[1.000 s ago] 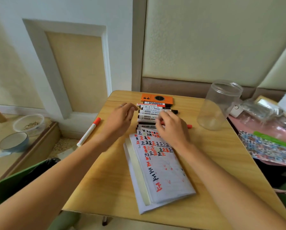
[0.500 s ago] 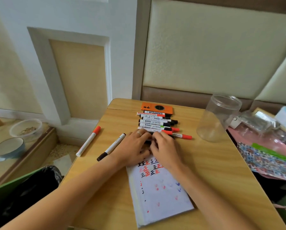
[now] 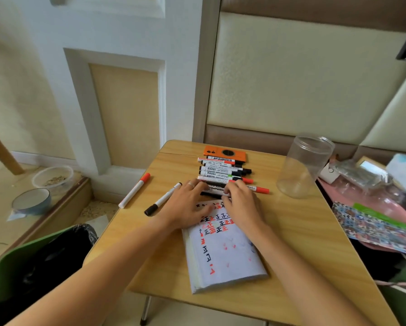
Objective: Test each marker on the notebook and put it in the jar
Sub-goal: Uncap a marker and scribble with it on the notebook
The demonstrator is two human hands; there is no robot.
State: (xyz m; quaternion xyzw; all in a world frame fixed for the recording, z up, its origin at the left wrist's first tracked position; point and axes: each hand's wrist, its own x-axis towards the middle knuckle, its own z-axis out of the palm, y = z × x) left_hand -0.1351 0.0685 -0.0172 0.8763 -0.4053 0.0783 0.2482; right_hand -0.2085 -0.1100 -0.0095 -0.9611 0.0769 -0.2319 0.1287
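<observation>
A white notebook lies open on the wooden table, its page marked with red and black characters. Beyond its top edge, several markers lie in a row. My left hand and my right hand meet at the notebook's top edge, their fingers closed on a black marker that lies across it. The clear plastic jar stands upright with nothing in it at the right, well apart from both hands.
A black-capped marker and a red-capped one lie loose left of my hands. An orange phone sits behind the marker row. Clutter crowds the table's right edge. A green bin stands at the lower left.
The notebook now shows a page with fewer marks. A black-capped marker now lies loose at the left. Both hands have drawn together at the notebook's top over one marker.
</observation>
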